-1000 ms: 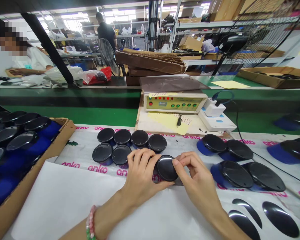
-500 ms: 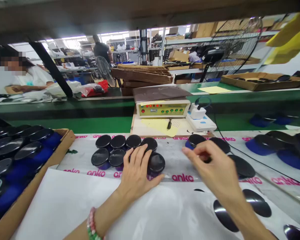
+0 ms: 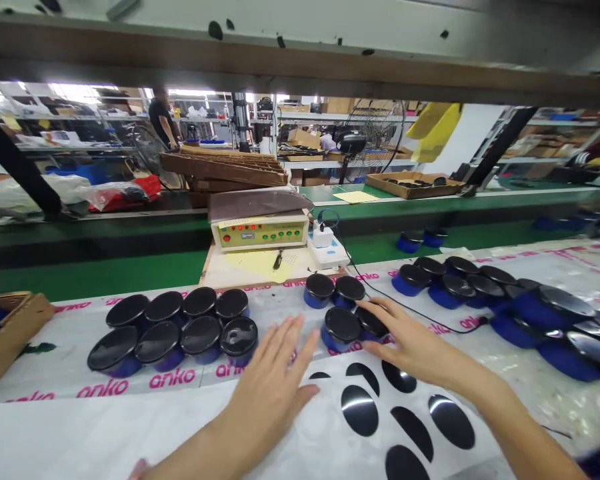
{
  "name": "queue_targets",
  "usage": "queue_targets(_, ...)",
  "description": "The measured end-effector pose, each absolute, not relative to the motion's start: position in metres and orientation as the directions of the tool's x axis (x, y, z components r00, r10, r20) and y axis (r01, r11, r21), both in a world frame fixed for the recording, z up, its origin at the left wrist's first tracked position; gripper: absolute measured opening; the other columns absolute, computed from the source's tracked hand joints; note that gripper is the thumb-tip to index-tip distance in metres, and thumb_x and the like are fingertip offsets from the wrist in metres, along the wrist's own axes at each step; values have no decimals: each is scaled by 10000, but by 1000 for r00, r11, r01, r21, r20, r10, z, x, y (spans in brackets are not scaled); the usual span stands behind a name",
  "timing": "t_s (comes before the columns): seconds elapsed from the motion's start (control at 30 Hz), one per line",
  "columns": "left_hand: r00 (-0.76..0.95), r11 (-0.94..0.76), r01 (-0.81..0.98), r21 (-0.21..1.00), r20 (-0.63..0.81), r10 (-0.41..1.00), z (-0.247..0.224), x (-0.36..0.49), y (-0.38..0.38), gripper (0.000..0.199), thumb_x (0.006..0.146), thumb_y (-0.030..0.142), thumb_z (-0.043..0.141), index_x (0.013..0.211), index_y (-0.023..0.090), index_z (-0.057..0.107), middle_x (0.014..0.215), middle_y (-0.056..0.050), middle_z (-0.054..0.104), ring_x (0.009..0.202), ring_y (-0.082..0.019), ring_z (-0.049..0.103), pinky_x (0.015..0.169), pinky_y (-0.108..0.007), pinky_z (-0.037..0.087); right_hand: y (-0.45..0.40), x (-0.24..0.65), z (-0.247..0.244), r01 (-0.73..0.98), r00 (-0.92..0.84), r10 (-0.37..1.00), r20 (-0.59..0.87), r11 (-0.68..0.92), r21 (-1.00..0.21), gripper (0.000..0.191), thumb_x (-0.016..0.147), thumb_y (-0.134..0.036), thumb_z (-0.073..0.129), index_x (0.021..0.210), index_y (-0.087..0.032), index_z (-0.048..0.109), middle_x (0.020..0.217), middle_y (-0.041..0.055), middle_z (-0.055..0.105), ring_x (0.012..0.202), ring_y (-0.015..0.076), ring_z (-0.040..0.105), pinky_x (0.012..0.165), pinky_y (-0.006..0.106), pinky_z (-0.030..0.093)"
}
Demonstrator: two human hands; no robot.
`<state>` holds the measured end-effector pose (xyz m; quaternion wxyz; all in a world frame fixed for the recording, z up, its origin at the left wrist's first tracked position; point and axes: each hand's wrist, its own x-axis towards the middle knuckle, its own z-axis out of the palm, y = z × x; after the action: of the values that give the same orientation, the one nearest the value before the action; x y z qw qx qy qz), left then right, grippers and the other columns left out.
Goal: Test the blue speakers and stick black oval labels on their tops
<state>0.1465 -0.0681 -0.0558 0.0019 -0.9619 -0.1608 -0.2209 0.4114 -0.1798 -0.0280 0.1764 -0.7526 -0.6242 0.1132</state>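
Observation:
Several short round blue containers with glossy black tops [image 3: 200, 333] stand in two rows on the left of the plastic-covered bench. My left hand [image 3: 275, 373] hovers just right of them, fingers stretched out, holding nothing. A smaller cluster of the same containers [image 3: 341, 325] stands right of centre. At its right edge my right hand [image 3: 410, 340] has thumb and fingers around one blue container with a black top [image 3: 371, 323]. Loose black discs [image 3: 360, 410] lie on the white sheet [image 3: 180, 427] below and between my hands.
More blue containers [image 3: 485, 290] crowd the bench on the right. A control box with lit buttons [image 3: 263, 230] and a white power strip [image 3: 329, 252] sit behind. A black cable [image 3: 410, 310] crosses the right side. One cardboard box [image 3: 20, 333] stands left; a shelf beam [image 3: 300, 73] runs overhead.
The view has swung to the right. My left hand has come off the left-hand containers. My right hand, pinched above the bench before, now spans a container in the right-hand cluster.

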Motion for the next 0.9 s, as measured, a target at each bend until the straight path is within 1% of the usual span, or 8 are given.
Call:
queue_targets(0.13,849,-813,265,518,274,451,-58,204,-75,691,878,348,582,1463,230,236,1510,-160,271,1355,-283,343,1033,-454,428,-171,404,-36,908,150,985,89,-102,-406,383,897,-331,479,1278,-288,487,1265,101,467,995,249,595,840,443,494)
queue_targets(0.23,845,-718,198,667,254,470,-66,227,-65,597,879,362,585,1418,258,350,1491,-129,326,1342,-249,374,1067,-423,389,-179,408,-37,894,146,982,118,-80,-442,361,886,-309,501,1246,-303,525,1245,98,479,935,218,612,763,377,527)
queue_targets(0.37,853,-700,166,694,256,455,-70,227,-58,551,875,367,593,1385,276,408,1476,-93,365,1333,-237,391,1080,-414,374,-193,419,-32,854,158,983,95,-88,-513,394,878,-311,502,1271,-321,526,1335,97,454,825,178,641,661,313,548)
queue_targets(0.5,880,-687,171,706,205,430,-66,218,-63,642,878,322,581,1445,288,280,1517,-93,280,1353,-257,356,1080,-443,374,-189,420,-8,901,198,952,235,-82,-426,365,865,-434,544,1207,-316,587,1274,87,507,939,230,629,749,353,531)
queue_targets(0.57,880,-704,155,693,226,417,-66,217,-65,655,873,291,580,1448,273,266,1521,-91,269,1358,-248,346,1093,-424,363,-176,410,10,921,132,940,315,2,-390,347,876,-449,535,1202,-343,586,1301,73,481,968,230,617,763,349,519)
queue_targets(0.63,871,-730,154,666,257,418,-69,218,-66,636,866,260,581,1433,253,292,1481,-95,345,1328,-248,394,1084,-417,383,-154,391,26,922,-6,941,338,135,-362,311,899,-407,515,1196,-348,587,1308,64,467,961,212,610,779,336,506)
queue_targets(0.77,870,-753,212,623,231,436,-73,220,-66,573,859,269,580,1388,196,371,1345,-141,504,1218,-318,505,1002,-490,459,-87,341,29,879,-291,935,201,345,-329,328,898,-302,541,1224,-304,580,1215,83,501,1022,232,575,872,369,464)
queue_targets(0.9,878,-781,274,562,184,441,-60,205,-76,697,825,284,627,1423,120,307,1441,-210,369,1316,-380,370,1062,-536,374,-28,309,6,862,-358,927,108,373,-344,422,866,-315,597,1281,-260,547,1100,101,554,937,248,619,798,371,496)
